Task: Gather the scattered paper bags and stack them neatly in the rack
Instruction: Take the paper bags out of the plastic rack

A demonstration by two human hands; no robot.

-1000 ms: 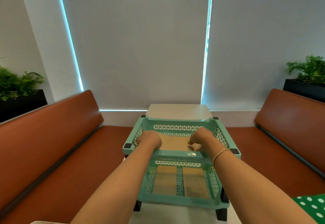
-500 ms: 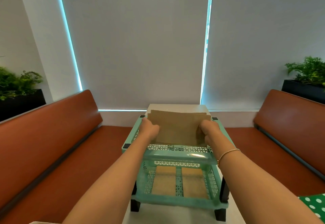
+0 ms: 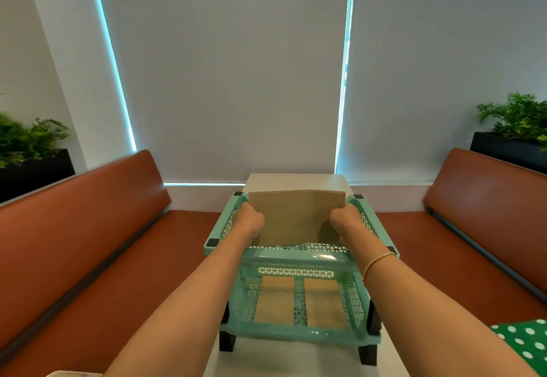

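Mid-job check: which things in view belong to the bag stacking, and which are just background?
Job:
- paper bags held upright in the top tier by the left hand and right hand
- teal rack
- two bag stacks in the bottom tier

Background:
- benches
- planters
- polka-dot cloth

A rack (image 3: 299, 258) with two shelves is standing on a table (image 3: 296, 181), between a bench on the left (image 3: 103, 228) and a bench on the right (image 3: 485, 222). The left hand (image 3: 251, 219) and the right hand (image 3: 343, 220) are holding a paper bag (image 3: 296, 216) by its two sides, standing up over the top shelf. Two more bags (image 3: 299, 302) are lying side by side in the bottom shelf. A plant on the left (image 3: 26, 139) and a plant on the right (image 3: 515, 116) are sitting behind the benches.
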